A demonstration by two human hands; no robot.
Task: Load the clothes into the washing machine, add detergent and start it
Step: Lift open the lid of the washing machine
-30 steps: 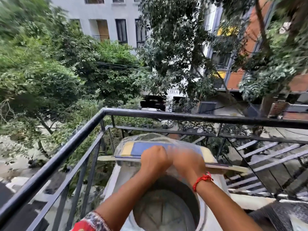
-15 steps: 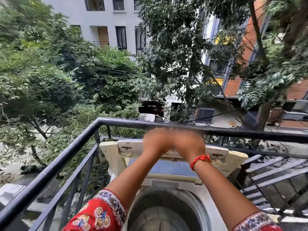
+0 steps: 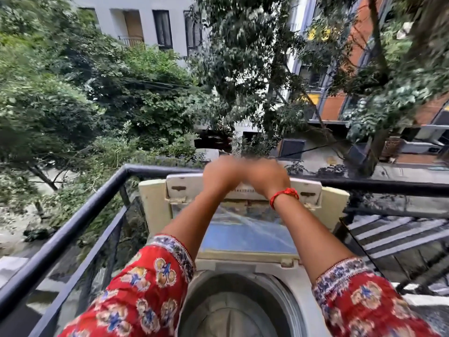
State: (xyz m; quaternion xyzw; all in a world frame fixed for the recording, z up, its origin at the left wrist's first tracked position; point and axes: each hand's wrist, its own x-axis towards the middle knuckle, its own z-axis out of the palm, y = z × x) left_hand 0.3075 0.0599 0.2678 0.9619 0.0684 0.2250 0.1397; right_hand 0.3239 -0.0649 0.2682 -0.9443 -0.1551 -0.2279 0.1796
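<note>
1. Head view: one top-load washing machine (image 3: 243,266), cream plastic and yellowed, at the corner of the black metal railing (image 3: 73,222).
2. Folding lid (image 3: 243,229) stands upright; the round drum (image 3: 233,310) is open.
3. Left hand (image 3: 220,176) and right hand (image 3: 266,177) touch at the lid's top edge; both are blurred, so their grip is unreadable.
4. Two red floral sleeves (image 3: 141,288).

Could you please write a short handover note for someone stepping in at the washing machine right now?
Left hand and right hand: both up at the top edge of the raised lid, side by side; blurred, so the grip itself cannot be judged.
Washing machine: top loader against the balcony railing, lid folded up and back, drum open.
Done: the lid is open.
Left: no clothes or detergent are in view, and nothing that reads clearly as laundry shows in the drum. Load the clothes, add detergent, close the lid, start the machine.
</note>
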